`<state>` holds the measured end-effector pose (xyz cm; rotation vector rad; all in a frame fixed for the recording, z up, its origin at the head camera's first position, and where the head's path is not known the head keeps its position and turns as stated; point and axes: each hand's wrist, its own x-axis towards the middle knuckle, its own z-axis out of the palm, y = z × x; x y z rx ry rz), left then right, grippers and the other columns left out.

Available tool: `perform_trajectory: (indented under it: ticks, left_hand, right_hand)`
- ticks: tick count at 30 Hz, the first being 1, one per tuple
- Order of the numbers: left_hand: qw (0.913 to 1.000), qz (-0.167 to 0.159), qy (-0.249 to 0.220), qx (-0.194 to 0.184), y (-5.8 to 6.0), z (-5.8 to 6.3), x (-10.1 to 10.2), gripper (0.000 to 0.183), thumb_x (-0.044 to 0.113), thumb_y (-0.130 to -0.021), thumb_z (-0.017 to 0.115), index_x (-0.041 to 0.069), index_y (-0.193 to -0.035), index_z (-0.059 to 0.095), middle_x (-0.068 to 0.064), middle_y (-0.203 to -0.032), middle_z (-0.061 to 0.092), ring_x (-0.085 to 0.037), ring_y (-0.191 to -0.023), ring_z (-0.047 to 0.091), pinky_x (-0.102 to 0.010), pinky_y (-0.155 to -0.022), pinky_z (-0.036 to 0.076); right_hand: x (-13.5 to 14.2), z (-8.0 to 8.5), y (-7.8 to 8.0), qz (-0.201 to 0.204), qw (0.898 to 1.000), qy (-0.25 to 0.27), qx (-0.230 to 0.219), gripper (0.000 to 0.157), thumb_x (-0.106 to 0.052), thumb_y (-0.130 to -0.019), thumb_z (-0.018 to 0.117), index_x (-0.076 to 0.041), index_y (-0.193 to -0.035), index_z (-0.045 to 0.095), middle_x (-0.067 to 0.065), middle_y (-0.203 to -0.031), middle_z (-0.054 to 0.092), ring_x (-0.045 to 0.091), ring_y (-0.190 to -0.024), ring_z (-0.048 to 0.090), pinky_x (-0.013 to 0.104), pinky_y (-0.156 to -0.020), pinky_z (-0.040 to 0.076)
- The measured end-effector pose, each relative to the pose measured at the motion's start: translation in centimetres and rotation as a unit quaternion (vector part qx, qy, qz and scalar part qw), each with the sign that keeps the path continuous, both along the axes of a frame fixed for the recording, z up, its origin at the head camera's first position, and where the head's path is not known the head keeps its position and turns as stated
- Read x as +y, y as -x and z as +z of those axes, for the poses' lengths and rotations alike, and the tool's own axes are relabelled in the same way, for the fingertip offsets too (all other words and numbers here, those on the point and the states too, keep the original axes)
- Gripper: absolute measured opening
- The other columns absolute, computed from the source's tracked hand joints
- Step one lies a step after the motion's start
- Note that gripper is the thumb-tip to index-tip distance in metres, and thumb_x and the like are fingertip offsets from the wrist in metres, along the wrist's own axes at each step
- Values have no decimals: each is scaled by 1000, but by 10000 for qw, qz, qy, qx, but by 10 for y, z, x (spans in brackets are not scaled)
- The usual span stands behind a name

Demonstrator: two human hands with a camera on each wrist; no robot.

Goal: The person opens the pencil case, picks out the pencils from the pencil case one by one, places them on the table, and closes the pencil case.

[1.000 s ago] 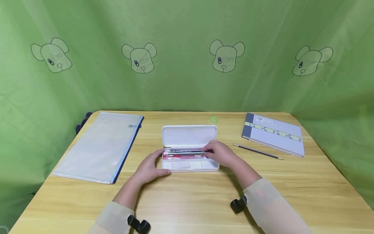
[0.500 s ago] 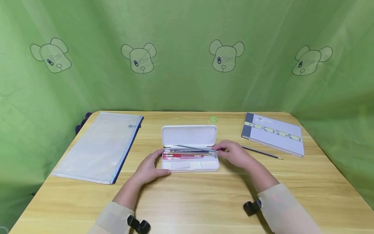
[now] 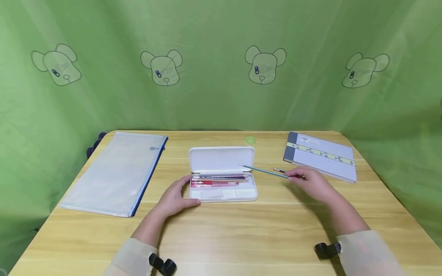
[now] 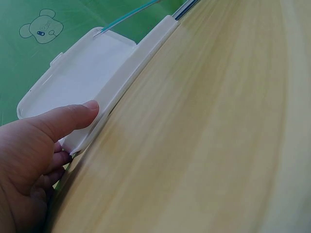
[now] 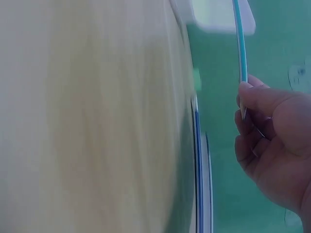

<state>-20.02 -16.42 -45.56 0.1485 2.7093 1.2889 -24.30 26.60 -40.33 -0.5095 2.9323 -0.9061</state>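
A white pencil case (image 3: 221, 159) stands with its lid up in mid-table, holding several pencils, a red pen (image 3: 214, 184) and a pale eraser (image 3: 211, 194). My left hand (image 3: 173, 198) grips its left end, thumb along the front edge and fingers round the side. Between thumb and fingers of my right hand (image 3: 313, 184) is a teal pencil (image 3: 264, 171), pinched near its sharpened tip, its other end pointing left over the case. In the right wrist view the tip of that pencil (image 5: 241, 48) shows below the thumb. A dark pencil (image 3: 279, 170) on the table lies partly hidden behind the right hand.
At the left lies a translucent zip folder (image 3: 114, 176) with a blue edge. A grey-white notebook (image 3: 321, 157) rests at the back right. Behind the case is a small green ring (image 3: 250, 140). A green curtain (image 3: 214, 96) hangs beyond the table.
My right hand has lifted the teal pencil out of the case and carried it right, above the table near the dark pencil. My left hand stays on the case.
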Motion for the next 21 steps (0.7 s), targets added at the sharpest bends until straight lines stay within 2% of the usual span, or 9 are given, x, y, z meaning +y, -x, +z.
perform_trajectory:
  ticks: [3, 7, 13, 17, 21]
  left_hand:
    - [10000, -17, 27, 6, 0, 0, 0, 92, 35, -75, 84, 12, -151, 38, -20, -156, 36, -41, -145, 31, -56, -119, 26]
    - [10000, -25, 26, 17, -1, 0, 0, 92, 35, -75, 84, 11, -151, 38, -20, -155, 36, -41, -145, 31, -57, -119, 26]
    - [10000, -32, 25, 29, -1, -1, 0, 92, 36, -75, 84, 12, -151, 37, -20, -156, 36, -41, -145, 30, -56, -120, 25]
    - [10000, -27, 11, 24, 0, -1, 0, 92, 36, -76, 83, 11, -151, 37, -20, -156, 36, -41, -146, 30, -56, -120, 25]
    - [10000, -35, -25, 8, -1, 1, 0, 92, 36, -76, 83, 11, -151, 37, -19, -156, 36, -40, -146, 29, -56, -120, 25]
  right_hand:
    - [18, -2, -4, -139, 9998, -99, 126, 24, -15, -97, 61, -4, -116, 70, 18, -115, 69, 34, -106, 62, 39, -88, 50]
    - [41, -5, -9, -405, 9990, -188, -98, 27, -18, -98, 59, -2, -118, 68, 23, -119, 66, 41, -110, 60, 50, -91, 50]
    - [70, -9, -10, -737, 9956, -440, -385, 32, -26, -100, 56, -2, -119, 67, 27, -122, 63, 44, -112, 56, 56, -90, 46]
    - [81, -13, -8, -811, 9939, -550, -501, 32, -24, -100, 56, 0, -119, 66, 30, -124, 61, 51, -117, 52, 63, -94, 42]
    - [89, -18, -7, -848, 9924, -709, -540, 31, -21, -99, 57, 2, -118, 66, 32, -123, 60, 53, -117, 51, 65, -94, 41]
